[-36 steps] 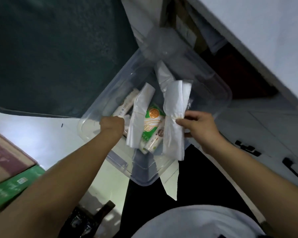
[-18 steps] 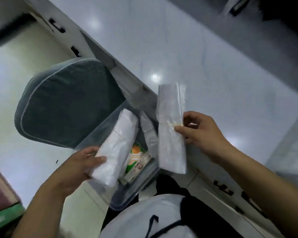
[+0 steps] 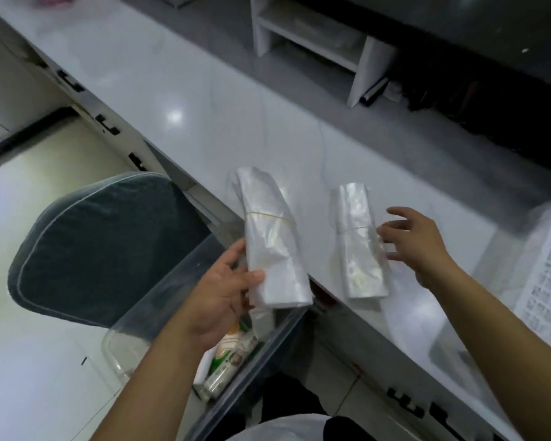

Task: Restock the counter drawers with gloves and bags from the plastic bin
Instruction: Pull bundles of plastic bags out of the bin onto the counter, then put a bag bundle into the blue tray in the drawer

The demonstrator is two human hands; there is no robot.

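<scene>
Bench point(image 3: 204, 100) carries one banded bundle of plastic bags point(image 3: 360, 243), lying flat near its front edge. The clear plastic bin point(image 3: 172, 297) below holds more packets. The right hand point(image 3: 417, 240) hovers beside that bundle, its grip open and empty. The left hand point(image 3: 226, 291) grips the second bag bundle point(image 3: 274, 243) by the lower end; best to lay it parallel beside the first.

Your bag bundles point(image 3: 272, 240) point(image 3: 360, 246) are thin crinkly translucent plastic, rubber-banded. Desk point(image 3: 178, 90) is glossy, smooth, marble-look. Bin point(image 3: 159, 300) is clear hard plastic. Chair cushion point(image 3: 102, 243) is matt cloth.
</scene>
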